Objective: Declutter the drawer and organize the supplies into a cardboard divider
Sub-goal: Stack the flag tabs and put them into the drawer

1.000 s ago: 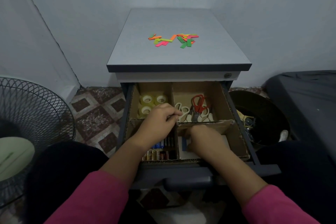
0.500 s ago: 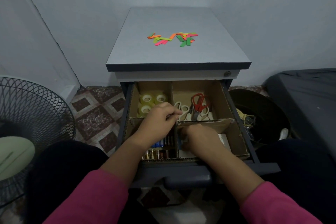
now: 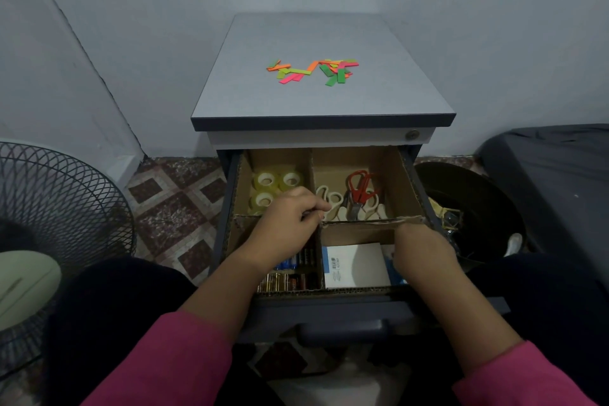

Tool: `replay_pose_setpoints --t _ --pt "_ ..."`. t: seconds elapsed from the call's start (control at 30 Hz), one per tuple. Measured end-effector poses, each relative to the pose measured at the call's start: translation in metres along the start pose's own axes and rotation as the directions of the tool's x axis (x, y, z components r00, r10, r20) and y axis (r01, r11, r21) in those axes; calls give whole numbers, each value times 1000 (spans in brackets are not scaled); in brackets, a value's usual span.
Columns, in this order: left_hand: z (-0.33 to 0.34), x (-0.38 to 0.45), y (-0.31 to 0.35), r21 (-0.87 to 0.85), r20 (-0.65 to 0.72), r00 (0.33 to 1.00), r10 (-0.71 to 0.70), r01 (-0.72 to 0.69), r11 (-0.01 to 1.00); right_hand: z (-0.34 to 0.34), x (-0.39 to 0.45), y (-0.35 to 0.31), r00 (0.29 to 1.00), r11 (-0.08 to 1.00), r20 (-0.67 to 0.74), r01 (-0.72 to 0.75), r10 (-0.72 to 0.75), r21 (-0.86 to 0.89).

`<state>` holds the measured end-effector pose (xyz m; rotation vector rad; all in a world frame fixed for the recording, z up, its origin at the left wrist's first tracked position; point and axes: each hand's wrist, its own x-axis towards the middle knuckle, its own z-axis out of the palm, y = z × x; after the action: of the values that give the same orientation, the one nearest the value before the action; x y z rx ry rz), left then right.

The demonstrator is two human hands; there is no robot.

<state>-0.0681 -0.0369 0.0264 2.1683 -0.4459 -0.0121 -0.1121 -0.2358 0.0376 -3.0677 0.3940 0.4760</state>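
The open drawer of a small grey cabinet holds a cardboard divider that splits it into four compartments. The left hand sits at the divider's centre, where the cross walls meet, with its fingers curled and its fingertips pinching the top edge of the cardboard there. The right hand reaches down into the near right compartment, just right of a white packet lying flat there; its fingers are curled downward and hidden behind the back of the hand, so I cannot tell whether it grips anything. Behind the left hand, the far left compartment holds three rolls of clear tape. The far right compartment holds red-handled scissors among cream-handled scissors. Batteries fill the near left compartment, partly under the left wrist. Bright paper strips lie scattered on the cabinet's top.
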Motion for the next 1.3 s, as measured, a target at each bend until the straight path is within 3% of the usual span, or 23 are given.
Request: replay_pose_setpoints --t 0.3,0.37,0.5,0.7,0.93,1.3 --pt "-1 -2 -1 -23 0 1000 -7 7 1000 -1 2 -2 999 999 32 -26 25 25" --pt "-1 -2 -1 -17 2 1000 -3 3 1000 -5 5 -10 995 998 99 -23 17 66" --pt "0 -2 0 -16 4 1000 0 0 1000 -4 4 -23 992 979 116 33 -57 199" --pt "-1 -3 0 -17 8 1000 -7 7 1000 -8 -6 -17 968 980 175 163 -181 110" --pt "0 -2 -1 5 5 1000 6 -6 1000 1 -3 -39 942 943 102 305 -319 134" --pt "2 0 -4 18 0 1000 17 -17 1000 8 -2 -44 928 928 -18 372 -372 14"
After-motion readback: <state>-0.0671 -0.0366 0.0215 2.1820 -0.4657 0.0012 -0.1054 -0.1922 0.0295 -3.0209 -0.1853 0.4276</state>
